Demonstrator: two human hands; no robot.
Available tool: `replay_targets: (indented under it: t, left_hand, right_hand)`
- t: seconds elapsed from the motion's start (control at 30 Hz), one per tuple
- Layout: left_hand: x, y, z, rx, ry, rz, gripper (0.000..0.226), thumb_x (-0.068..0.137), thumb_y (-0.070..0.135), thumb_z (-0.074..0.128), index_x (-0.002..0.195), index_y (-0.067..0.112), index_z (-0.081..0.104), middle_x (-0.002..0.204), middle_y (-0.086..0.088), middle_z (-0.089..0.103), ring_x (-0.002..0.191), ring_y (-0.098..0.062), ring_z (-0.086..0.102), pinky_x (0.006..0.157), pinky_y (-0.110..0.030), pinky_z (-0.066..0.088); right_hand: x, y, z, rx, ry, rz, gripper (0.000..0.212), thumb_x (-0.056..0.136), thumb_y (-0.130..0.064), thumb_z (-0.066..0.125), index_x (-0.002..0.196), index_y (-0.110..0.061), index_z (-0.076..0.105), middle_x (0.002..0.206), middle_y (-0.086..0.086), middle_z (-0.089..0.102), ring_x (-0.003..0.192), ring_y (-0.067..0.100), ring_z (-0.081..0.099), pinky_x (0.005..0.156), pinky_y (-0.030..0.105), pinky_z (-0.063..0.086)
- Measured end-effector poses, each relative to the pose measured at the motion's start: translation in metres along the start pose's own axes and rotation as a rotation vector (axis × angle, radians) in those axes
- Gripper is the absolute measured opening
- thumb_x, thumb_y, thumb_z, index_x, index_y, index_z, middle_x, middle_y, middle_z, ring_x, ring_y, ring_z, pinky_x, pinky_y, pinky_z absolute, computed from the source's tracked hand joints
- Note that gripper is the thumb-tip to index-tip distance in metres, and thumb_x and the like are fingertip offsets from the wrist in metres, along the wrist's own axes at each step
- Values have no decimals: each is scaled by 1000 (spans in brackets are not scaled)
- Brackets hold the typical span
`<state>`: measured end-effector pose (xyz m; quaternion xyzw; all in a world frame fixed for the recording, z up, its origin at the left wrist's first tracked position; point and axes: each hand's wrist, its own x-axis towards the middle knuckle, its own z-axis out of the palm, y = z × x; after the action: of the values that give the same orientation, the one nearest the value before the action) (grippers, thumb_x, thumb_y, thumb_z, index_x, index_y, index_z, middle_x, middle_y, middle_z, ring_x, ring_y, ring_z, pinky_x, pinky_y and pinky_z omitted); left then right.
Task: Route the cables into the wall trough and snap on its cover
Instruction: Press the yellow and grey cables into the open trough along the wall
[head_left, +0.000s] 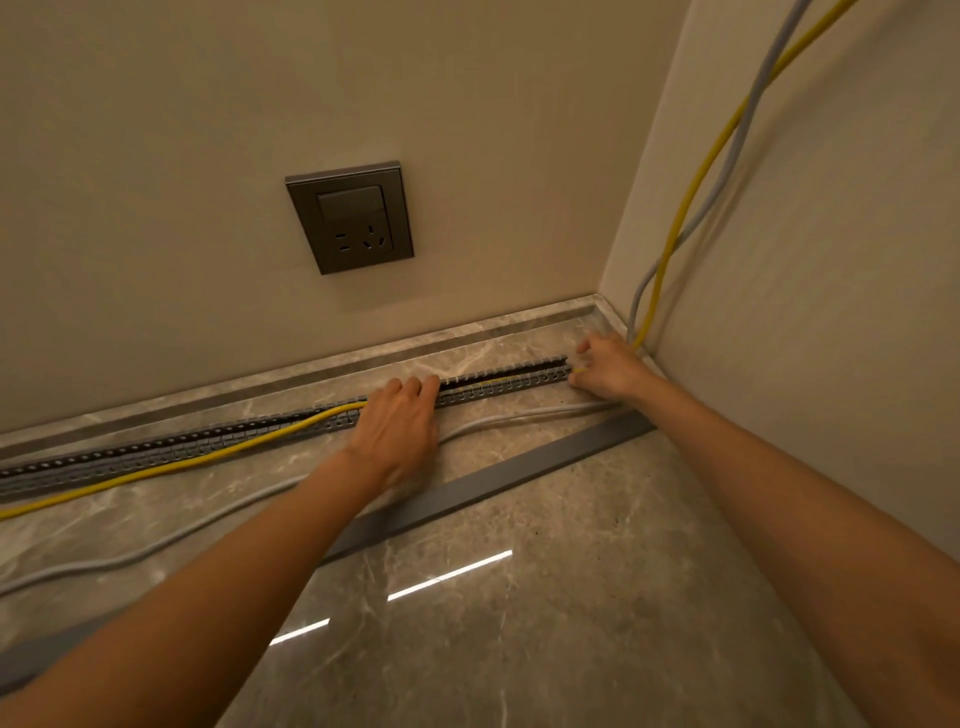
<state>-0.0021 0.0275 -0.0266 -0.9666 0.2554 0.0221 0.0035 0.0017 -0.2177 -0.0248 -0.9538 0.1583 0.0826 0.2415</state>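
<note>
A grey slotted trough (498, 382) lies on the marble floor along the baseboard, its top uncovered. A yellow cable (223, 451) comes down the right wall, enters the trough at its right end, and leaves it over the front edge left of my left hand (400, 426). That hand presses flat on the trough with fingers over the cable. My right hand (605, 369) pinches the yellow cable at the trough's right end. A grey cable (524, 415) lies loose on the floor in front of the trough. The flat grey cover (483, 486) lies beside it, nearer to me.
A dark wall socket with a switch (350, 218) is mounted above the trough. The room corner (602, 296) is just right of the trough's end. Both cables hang down the right wall (810, 312). Glossy marble floor (519, 623) stretches toward me.
</note>
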Motion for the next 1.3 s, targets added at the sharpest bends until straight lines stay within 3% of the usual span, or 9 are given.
replay_targets:
  t: [0.13, 0.23, 0.43, 0.6, 0.77, 0.93, 1.03, 1.2, 1.3]
  left_hand:
    - [5, 2, -22, -52, -83, -16, 31, 96, 14, 33, 124, 6, 43, 121, -20, 60, 104, -37, 58, 84, -42, 45]
    - [3, 12, -26, -21, -30, 35, 29, 97, 20, 37, 120, 6, 48, 121, -18, 58, 105, -36, 57, 85, -43, 46]
    - [8, 17, -13, 52, -160, 81, 67, 86, 49, 56, 138, 14, 33, 134, -12, 43, 122, -29, 44, 100, -42, 40]
    - [14, 18, -9, 67, -95, 128, 33, 97, 18, 43, 129, 9, 45, 126, -13, 53, 113, -30, 52, 94, -40, 43]
    - [17, 15, -10, -22, -103, 127, 31, 97, 10, 40, 126, 6, 50, 122, -15, 53, 105, -31, 55, 84, -39, 47]
    - [19, 13, -5, -5, -60, 146, 30, 98, 11, 40, 125, 5, 50, 124, -15, 49, 109, -30, 50, 86, -39, 45]
    - [23, 11, -7, -39, -66, 152, 29, 97, 8, 38, 123, 2, 49, 123, -17, 49, 108, -31, 48, 87, -39, 45]
    - [25, 7, -12, -174, -92, 141, 31, 95, 3, 41, 126, 8, 38, 123, -19, 51, 101, -33, 55, 83, -41, 46]
    - [27, 4, -13, -138, -28, 158, 26, 92, 1, 47, 118, 7, 44, 116, -19, 49, 86, -31, 54, 70, -39, 47]
  right_hand:
    - [-11, 0, 0, 95, 63, -148, 25, 80, -16, 70, 89, -13, 46, 99, 6, 45, 95, 23, 48, 75, 28, 37]
    - [-22, 2, -2, 66, -76, -227, 26, 73, -23, 77, 68, -20, 52, 84, 3, 55, 80, 17, 51, 66, 26, 39]
    - [-25, 11, 1, -170, -102, -238, 15, 79, -14, 71, 90, -6, 66, 87, 3, 57, 95, 25, 60, 77, 31, 44]
    - [-21, 8, 2, -64, 68, -250, 4, 86, -13, 61, 85, -9, 60, 95, 18, 68, 91, 32, 62, 71, 33, 41]
    - [-15, 9, 6, -43, 173, -271, 12, 86, -17, 63, 90, -5, 61, 92, 19, 70, 87, 33, 62, 68, 32, 40]
    - [-2, 5, 0, 43, 131, -228, 9, 79, -11, 70, 81, -8, 62, 85, 17, 68, 78, 24, 58, 68, 33, 42]
    - [5, 6, -7, 134, 62, -184, 27, 75, -5, 73, 67, -17, 50, 74, 12, 61, 75, 23, 57, 73, 36, 47]
    - [11, 7, -17, 228, -53, -176, 4, 80, 3, 66, 85, 4, 67, 66, 0, 56, 72, 15, 54, 63, 14, 44]
    - [14, 6, -16, 218, -33, -150, 22, 81, 0, 67, 63, -13, 62, 78, 7, 63, 81, 18, 58, 80, 30, 48]
